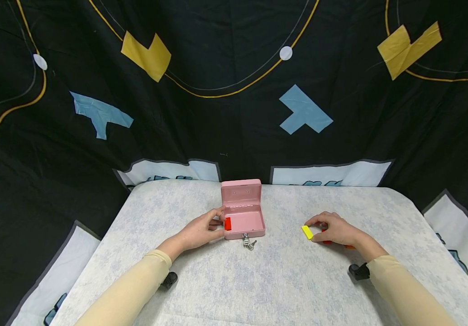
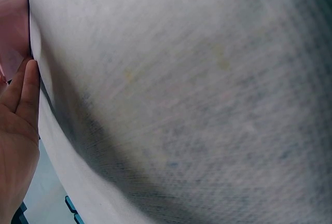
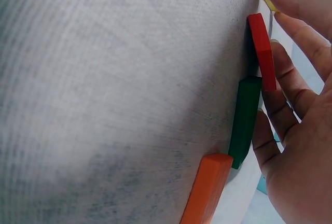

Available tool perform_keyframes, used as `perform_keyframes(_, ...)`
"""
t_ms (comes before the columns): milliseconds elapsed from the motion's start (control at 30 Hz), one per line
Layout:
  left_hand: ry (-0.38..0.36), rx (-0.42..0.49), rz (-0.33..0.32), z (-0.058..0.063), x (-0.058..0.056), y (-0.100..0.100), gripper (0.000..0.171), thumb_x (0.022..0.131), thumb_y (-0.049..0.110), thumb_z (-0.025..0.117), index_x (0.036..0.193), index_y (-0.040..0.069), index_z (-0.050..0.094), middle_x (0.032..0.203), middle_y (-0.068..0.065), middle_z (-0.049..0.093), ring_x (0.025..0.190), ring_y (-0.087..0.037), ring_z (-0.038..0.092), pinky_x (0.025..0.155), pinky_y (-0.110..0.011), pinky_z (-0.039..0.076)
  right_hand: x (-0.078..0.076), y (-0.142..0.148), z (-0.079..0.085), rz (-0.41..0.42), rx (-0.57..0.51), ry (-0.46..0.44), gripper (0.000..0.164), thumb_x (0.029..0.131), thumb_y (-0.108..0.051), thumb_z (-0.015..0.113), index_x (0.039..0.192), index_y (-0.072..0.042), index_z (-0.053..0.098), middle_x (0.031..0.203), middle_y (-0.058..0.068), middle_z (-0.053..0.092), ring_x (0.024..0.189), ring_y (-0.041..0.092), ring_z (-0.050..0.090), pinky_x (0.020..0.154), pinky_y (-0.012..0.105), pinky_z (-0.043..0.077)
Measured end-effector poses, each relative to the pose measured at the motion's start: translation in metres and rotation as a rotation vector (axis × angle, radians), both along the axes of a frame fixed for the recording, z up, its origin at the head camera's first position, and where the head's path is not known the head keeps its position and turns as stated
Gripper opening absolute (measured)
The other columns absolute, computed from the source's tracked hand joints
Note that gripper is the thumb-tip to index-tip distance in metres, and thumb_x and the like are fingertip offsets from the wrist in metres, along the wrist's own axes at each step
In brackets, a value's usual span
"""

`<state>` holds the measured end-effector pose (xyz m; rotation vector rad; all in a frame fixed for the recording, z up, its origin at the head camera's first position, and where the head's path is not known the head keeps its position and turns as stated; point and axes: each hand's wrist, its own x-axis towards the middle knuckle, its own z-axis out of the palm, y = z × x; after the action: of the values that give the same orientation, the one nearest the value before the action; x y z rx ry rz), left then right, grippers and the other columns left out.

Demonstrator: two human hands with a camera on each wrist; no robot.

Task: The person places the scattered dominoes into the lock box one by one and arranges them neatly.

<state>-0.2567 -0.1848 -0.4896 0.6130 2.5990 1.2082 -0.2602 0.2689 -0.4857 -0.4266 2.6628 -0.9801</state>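
A small pink metal cash box (image 1: 245, 222) stands on the table with its lid (image 1: 241, 193) raised. Inside it, against the left wall, is a red block (image 1: 227, 224). My left hand (image 1: 202, 228) rests at the box's left side, fingertips and thumb touching the wall. Between thumb and fingers, my right hand (image 1: 333, 229) pinches a yellow block (image 1: 307, 232), close over the table. Beside and partly under that hand lie another red block (image 3: 263, 50), a green block (image 3: 245, 120) and an orange block (image 3: 207, 190).
A latch (image 1: 245, 239) with small keys (image 1: 252, 245) hangs at the front of the box. The table (image 1: 283, 280) has a pale mottled cloth, and a dark curtain (image 1: 234, 131) with coloured shapes hangs behind it.
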Motion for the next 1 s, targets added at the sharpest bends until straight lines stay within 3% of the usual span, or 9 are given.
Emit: perform_keyframes(1000,-0.005,-0.002,0.007,-0.0007,0.0003,0.0003,0.034,0.093,0.032,0.077,0.117,0.017,0.057,0.164,0.008,0.033,0.123,-0.017,0.062,0.104,-0.031,0.051,-0.0002,-0.0004,-0.0021,0.002,0.016,0.046,0.038,0.083,-0.029,0.088,0.118,-0.02,0.075,0.111,0.002,0.061,0.099,0.024,0.043,0.077,0.038,0.044)
